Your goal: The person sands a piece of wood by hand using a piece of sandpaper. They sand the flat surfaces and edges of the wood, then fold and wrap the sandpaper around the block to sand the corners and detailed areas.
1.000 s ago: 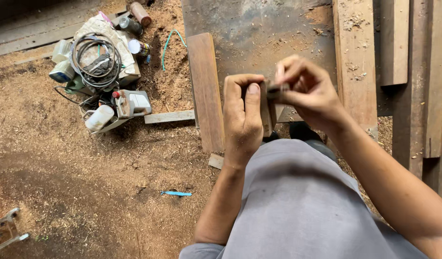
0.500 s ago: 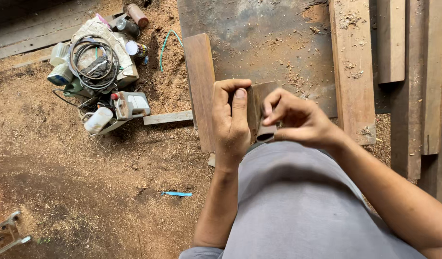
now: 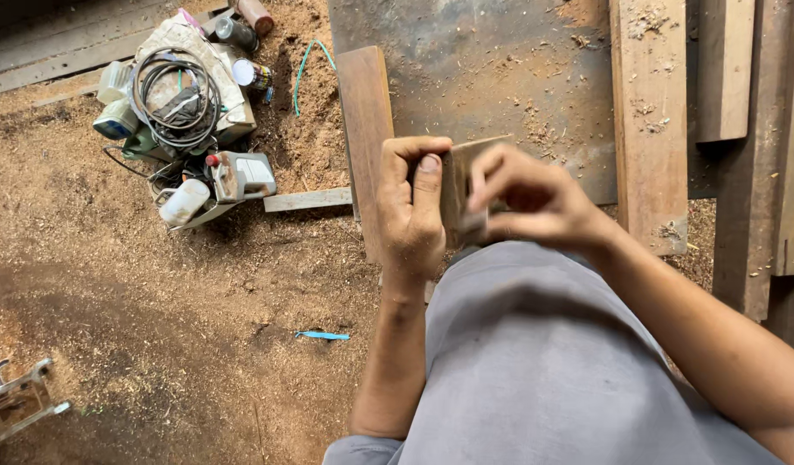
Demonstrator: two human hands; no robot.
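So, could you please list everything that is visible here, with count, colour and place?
small wood piece: one, brown, held between both hands above the lap
plank: one, reddish brown, on the ground just left of the hands
dark board: one, grey-brown, dusty, top centre
long planks: several, brown, right side
thin wood strip: one, pale, beside the plank
coiled cable: one, grey, on a heap of tools and cans, upper left
blue scrap: one, on the sawdust floor
metal frame: one, grey, bottom left corner
left hand: grips the piece's left edge
right hand: blurred, on its right side
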